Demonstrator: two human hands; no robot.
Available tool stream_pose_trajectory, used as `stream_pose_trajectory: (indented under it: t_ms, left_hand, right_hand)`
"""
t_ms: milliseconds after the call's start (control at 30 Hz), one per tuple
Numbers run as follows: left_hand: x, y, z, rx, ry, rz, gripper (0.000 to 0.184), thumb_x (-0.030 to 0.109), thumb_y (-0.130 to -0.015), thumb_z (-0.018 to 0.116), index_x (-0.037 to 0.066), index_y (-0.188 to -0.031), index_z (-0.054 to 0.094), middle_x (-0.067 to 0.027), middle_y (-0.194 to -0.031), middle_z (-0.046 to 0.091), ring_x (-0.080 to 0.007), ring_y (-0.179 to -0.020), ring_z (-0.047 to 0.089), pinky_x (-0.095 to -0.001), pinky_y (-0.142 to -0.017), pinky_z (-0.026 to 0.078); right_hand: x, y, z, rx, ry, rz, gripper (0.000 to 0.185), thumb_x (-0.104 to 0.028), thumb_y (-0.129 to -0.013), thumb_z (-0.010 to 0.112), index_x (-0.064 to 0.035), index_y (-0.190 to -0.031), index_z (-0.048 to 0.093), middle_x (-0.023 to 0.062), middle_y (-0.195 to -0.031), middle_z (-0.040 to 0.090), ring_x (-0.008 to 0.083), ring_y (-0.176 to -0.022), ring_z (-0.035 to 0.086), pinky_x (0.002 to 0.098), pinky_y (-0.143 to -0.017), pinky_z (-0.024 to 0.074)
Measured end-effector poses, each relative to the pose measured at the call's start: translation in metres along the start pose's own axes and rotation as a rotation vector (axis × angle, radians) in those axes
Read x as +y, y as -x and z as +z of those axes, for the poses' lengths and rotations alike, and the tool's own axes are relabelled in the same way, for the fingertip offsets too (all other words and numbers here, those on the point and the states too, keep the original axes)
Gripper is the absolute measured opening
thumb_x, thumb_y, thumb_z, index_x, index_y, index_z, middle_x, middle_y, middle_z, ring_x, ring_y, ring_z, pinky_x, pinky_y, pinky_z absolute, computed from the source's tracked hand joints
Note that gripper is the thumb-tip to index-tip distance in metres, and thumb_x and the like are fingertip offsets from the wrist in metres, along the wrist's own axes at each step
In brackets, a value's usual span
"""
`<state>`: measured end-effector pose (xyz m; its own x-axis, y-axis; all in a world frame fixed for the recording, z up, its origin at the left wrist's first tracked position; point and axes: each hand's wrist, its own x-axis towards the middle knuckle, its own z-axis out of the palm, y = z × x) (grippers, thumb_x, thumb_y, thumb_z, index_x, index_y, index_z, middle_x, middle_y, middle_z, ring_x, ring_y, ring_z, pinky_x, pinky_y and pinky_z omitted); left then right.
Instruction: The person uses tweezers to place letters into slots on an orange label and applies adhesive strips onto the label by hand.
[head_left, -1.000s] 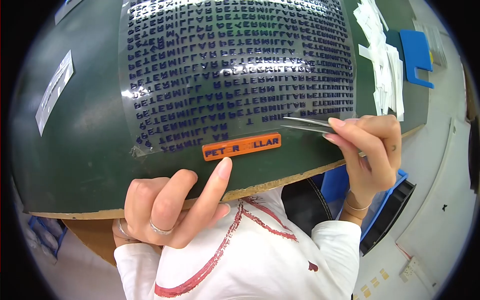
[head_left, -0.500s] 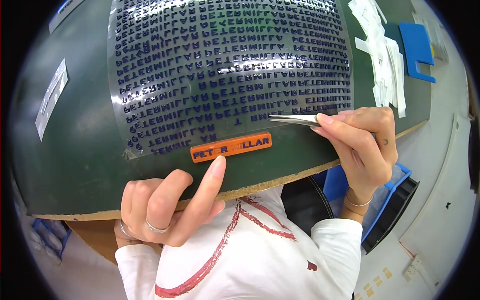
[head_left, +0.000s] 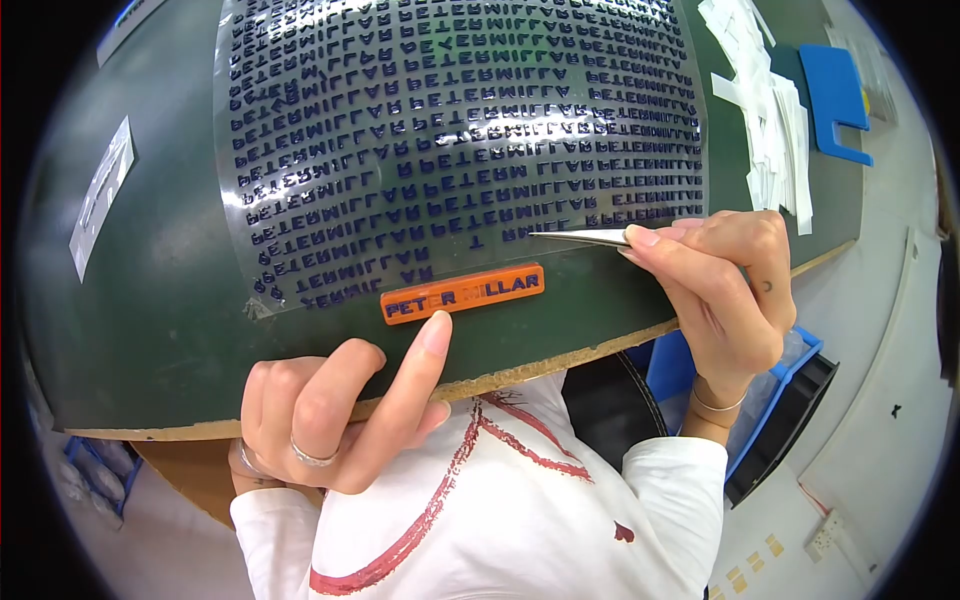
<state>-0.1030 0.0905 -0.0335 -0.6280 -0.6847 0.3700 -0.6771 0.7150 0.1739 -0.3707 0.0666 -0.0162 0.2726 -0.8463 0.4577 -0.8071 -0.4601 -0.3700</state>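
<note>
My right hand (head_left: 725,280) pinches metal tweezers (head_left: 590,237), whose closed tips touch or hover over a letter in the bottom rows of the clear sheet (head_left: 235,215) of dark letters. Just below that sheet lies an orange strip (head_left: 463,294) with dark letters on it; a few places in its row show bare orange. The index fingertip of my left hand (head_left: 345,405) rests at the strip's lower edge, while the other fingers are curled with nothing visible in them.
White paper strips (head_left: 768,130) lie in a pile on the right of the green table (head_left: 160,330), beside a blue plastic piece (head_left: 835,105). A small clear strip (head_left: 102,200) is at the left. Blue and black bins stand below the table edge.
The tweezers' tips have closed and moved left along the sheet. The sheet and orange strip appear further left in view than one second ago. My left index finger stays by the strip.
</note>
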Motion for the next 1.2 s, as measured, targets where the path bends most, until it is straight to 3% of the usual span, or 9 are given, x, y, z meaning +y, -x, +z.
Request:
stream_pose_trajectory:
  t_ms: [200, 300, 433, 567, 867, 967, 1200]
  left_hand:
    - [0.001, 0.0, 0.0, -0.001, -0.002, 0.008, 0.036, 0.038, -0.087, 0.063, 0.011, -0.109, 0.074, -0.001, -0.093, 0.048, -0.0117, -0.061, 0.04, -0.0257, -0.054, 0.034]
    - [0.005, -0.001, 0.004, 0.018, -0.113, 0.015, 0.03, 0.042, -0.099, 0.049, 0.027, -0.108, 0.074, 0.0025, -0.091, 0.045, -0.0101, -0.063, 0.037, -0.0227, -0.052, 0.036]
    - [0.006, -0.002, 0.005, 0.024, -0.109, 0.027, 0.031, 0.042, -0.099, 0.048, 0.027, -0.107, 0.075, 0.0025, -0.09, 0.045, -0.0099, -0.062, 0.037, -0.0229, -0.051, 0.035]
    - [0.006, -0.002, 0.004, -0.012, -0.105, 0.013, 0.032, 0.043, -0.099, 0.048, 0.027, -0.108, 0.074, 0.0024, -0.089, 0.045, -0.01, -0.061, 0.036, -0.0231, -0.049, 0.034]
    - [0.005, -0.004, 0.004, -0.01, -0.147, 0.015, 0.032, 0.044, -0.099, 0.048, 0.028, -0.109, 0.074, 0.0026, -0.087, 0.044, -0.0089, -0.059, 0.035, -0.023, -0.049, 0.033]
    - [0.005, -0.007, 0.001, -0.061, -0.073, 0.014, 0.04, 0.043, -0.085, 0.065, 0.014, -0.113, 0.073, 0.0, -0.091, 0.041, -0.0105, -0.059, 0.035, -0.0256, -0.053, 0.03]
    - [0.006, -0.007, 0.004, -0.046, -0.079, 0.015, 0.042, 0.046, -0.088, 0.062, 0.015, -0.113, 0.073, -0.0001, -0.091, 0.04, -0.0102, -0.058, 0.034, -0.0256, -0.053, 0.029]
  right_hand:
    - [-0.009, -0.008, -0.003, 0.019, -0.062, 0.094, 0.022, -0.001, -0.06, 0.079, -0.0042, -0.081, 0.074, 0.002, -0.073, 0.054, 0.0154, -0.068, 0.054, 0.0249, -0.056, 0.0435]
    - [-0.006, -0.014, -0.006, 0.002, -0.071, 0.097, 0.019, -0.005, -0.061, 0.076, -0.0036, -0.08, 0.074, 0.0028, -0.072, 0.056, 0.0159, -0.067, 0.054, 0.0247, -0.056, 0.0407]
    - [-0.011, -0.023, -0.005, -0.204, -0.24, 0.126, 0.018, -0.007, -0.062, 0.075, -0.0038, -0.08, 0.074, 0.0029, -0.072, 0.056, 0.0158, -0.066, 0.055, 0.0253, -0.055, 0.0407]
    - [-0.011, -0.027, -0.001, -0.256, -0.224, 0.106, 0.019, -0.007, -0.061, 0.075, -0.0049, -0.08, 0.075, 0.0029, -0.071, 0.056, 0.0155, -0.065, 0.055, 0.025, -0.054, 0.0411]
    - [-0.011, -0.027, 0.0, -0.24, -0.202, 0.1, 0.021, -0.007, -0.06, 0.075, -0.0056, -0.081, 0.075, 0.003, -0.071, 0.055, 0.0154, -0.064, 0.056, 0.0243, -0.055, 0.0426]
    - [-0.012, -0.025, -0.001, -0.23, -0.181, 0.081, 0.021, -0.006, -0.061, 0.076, -0.0051, -0.082, 0.075, 0.0027, -0.072, 0.055, 0.0153, -0.065, 0.057, 0.0239, -0.055, 0.0437]
    - [-0.015, -0.018, -0.001, -0.205, -0.159, 0.064, 0.022, -0.005, -0.06, 0.079, -0.0051, -0.082, 0.075, 0.0026, -0.075, 0.056, 0.015, -0.068, 0.058, 0.0236, -0.055, 0.0446]
